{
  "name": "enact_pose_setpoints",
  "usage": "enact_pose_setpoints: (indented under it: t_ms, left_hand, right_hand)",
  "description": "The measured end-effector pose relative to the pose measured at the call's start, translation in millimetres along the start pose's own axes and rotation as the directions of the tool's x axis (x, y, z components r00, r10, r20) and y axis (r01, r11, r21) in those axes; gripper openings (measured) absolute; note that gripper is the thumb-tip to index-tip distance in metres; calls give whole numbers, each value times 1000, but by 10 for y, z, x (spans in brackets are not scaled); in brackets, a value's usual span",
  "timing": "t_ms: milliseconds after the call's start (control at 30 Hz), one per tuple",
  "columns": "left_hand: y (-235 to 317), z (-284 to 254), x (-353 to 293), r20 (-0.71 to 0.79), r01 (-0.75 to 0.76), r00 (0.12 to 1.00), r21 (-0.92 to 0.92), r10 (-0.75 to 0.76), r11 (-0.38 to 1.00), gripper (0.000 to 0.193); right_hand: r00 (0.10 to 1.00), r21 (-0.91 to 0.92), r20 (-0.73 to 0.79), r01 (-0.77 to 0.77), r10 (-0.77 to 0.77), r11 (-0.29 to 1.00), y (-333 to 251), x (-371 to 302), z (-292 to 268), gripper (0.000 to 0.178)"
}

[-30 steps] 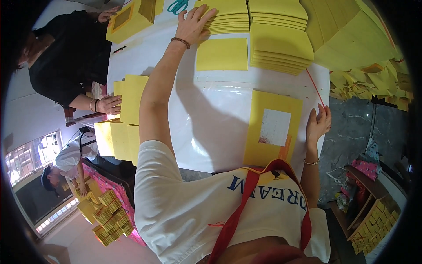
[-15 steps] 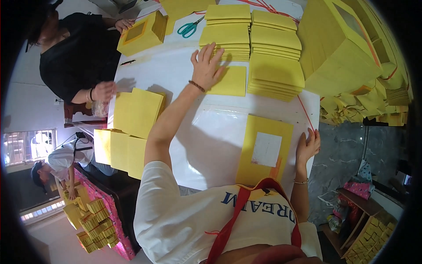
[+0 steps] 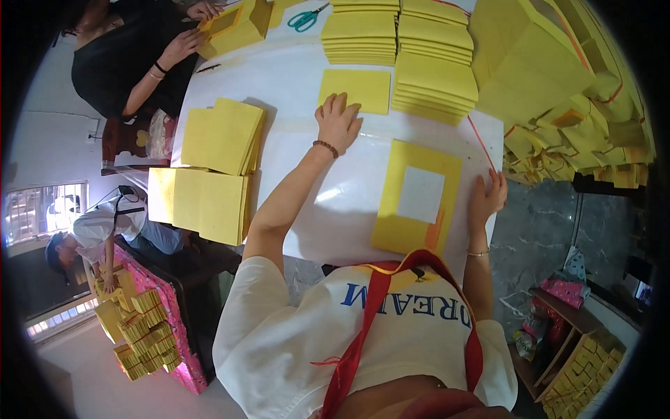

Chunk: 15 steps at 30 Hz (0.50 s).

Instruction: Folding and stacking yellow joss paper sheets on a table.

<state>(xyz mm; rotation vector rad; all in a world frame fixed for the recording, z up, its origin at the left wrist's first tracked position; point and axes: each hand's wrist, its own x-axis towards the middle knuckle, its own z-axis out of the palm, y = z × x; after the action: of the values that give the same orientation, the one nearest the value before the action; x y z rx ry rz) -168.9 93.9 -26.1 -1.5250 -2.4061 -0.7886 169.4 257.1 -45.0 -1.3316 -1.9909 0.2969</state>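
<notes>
My left hand (image 3: 339, 124) lies palm down with its fingers spread, the fingertips on the near edge of a flat yellow paper piece (image 3: 356, 87). Just beyond that piece rise stacks of folded yellow paper (image 3: 359, 31), and another stack (image 3: 434, 84) stands to its right. My right hand (image 3: 488, 197) rests at the table's right edge, fingers loosely apart, with a thin red string (image 3: 479, 140) ending by its fingertips. Between my hands and nearer me lies a yellow sheet (image 3: 392, 213) bearing a white rectangle (image 3: 421, 194) and an orange strip.
Folded yellow pieces (image 3: 218, 140) stand at the table's left. Teal-handled scissors (image 3: 305, 19) lie at the back. Large yellow paper boxes (image 3: 534, 63) crowd the right. A co-worker in black (image 3: 132, 59) handles a windowed yellow box (image 3: 237, 28); another person (image 3: 115, 220) works farther left.
My left hand has drawn back toward me from the stack's front to the flat piece's near edge. The co-worker's nearer hand has moved onto the windowed box. The whole view has shifted.
</notes>
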Motion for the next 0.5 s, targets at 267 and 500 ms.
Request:
enact_pose_setpoints:
  t_ms: [267,500]
  left_hand:
    - [-73,282,29,-33,146,989,90,-144,985,24]
    - [-81,320,27,-19,171,985,78,-170,982,24]
  right_hand:
    - [999,271,34,-26,17,962,38,-84,-190,29]
    - [933,624,327,-332,150,708,-320,-445,-318,30]
